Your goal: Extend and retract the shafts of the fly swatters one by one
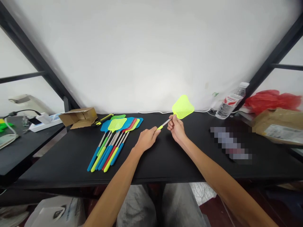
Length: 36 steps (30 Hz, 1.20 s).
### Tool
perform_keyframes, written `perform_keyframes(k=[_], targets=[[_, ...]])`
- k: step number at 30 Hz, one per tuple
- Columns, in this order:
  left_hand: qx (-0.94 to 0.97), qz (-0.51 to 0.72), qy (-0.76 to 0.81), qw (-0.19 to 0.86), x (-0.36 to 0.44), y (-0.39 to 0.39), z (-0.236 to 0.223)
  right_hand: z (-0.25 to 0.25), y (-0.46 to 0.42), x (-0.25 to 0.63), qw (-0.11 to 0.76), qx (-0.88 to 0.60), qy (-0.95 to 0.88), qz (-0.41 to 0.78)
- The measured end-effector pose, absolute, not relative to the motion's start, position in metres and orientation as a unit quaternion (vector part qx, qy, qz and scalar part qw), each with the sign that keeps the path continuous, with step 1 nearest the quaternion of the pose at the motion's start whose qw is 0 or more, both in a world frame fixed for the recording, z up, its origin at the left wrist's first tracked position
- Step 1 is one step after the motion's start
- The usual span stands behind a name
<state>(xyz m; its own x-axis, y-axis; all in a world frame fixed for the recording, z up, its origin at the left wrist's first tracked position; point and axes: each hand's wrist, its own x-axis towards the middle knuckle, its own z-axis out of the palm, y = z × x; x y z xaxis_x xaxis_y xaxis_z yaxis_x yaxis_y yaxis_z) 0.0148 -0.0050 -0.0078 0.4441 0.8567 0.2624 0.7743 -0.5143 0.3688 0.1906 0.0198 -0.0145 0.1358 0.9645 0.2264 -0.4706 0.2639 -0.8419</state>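
Observation:
A yellow-green fly swatter is held up above the black table, slanting from lower left to upper right. My left hand is wrapped round its coloured grip, most of which the fingers hide. With closed fingers my right hand pinches the metal shaft just below the perforated head. A short stretch of shaft shows between the two hands. Left of my hands lies a pile of fly swatters in blue, yellow-green, green and red, heads toward the wall and handles toward me.
An opened cardboard box and a white power strip sit at the left. To the right stand a tilted plastic bottle, a red bag and a brown package. A blurred-out item lies before them.

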Motion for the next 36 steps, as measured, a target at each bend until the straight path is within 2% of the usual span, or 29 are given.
perform_keyframes(k=[7, 12, 15, 17, 19, 21, 24, 29, 36], targets=[[0.841, 0.197, 0.498, 0.073, 0.017, -0.002, -0.01, -0.02, 0.018, 0.187, 0.681, -0.344, -0.44, 0.474], [0.834, 0.212, 0.504, 0.076, 0.018, -0.002, -0.008, -0.024, 0.019, 0.178, 0.588, -0.387, -0.554, 0.445], [0.836, 0.228, 0.492, 0.089, 0.016, -0.004, -0.007, -0.021, 0.028, 0.196, 0.599, -0.445, -0.495, 0.445], [0.835, 0.24, 0.486, 0.094, 0.015, -0.004, -0.007, -0.017, 0.033, 0.219, 0.603, -0.531, -0.456, 0.384], [0.833, 0.247, 0.486, 0.091, 0.014, -0.004, -0.007, -0.011, 0.033, 0.243, 0.536, -0.627, -0.496, 0.271], [0.83, 0.251, 0.491, 0.081, 0.013, -0.003, -0.008, -0.005, 0.031, 0.262, 0.399, -0.717, -0.545, 0.171], [0.82, 0.263, 0.505, 0.057, 0.011, -0.001, -0.01, 0.002, 0.023, 0.27, 0.268, -0.762, -0.576, 0.122], [0.774, 0.299, 0.559, -0.003, 0.004, 0.005, -0.01, 0.007, 0.018, 0.26, 0.206, -0.767, -0.598, 0.105], [0.613, 0.29, 0.727, -0.112, -0.024, 0.013, -0.005, 0.007, 0.017, 0.274, 0.148, -0.826, -0.533, 0.109]])
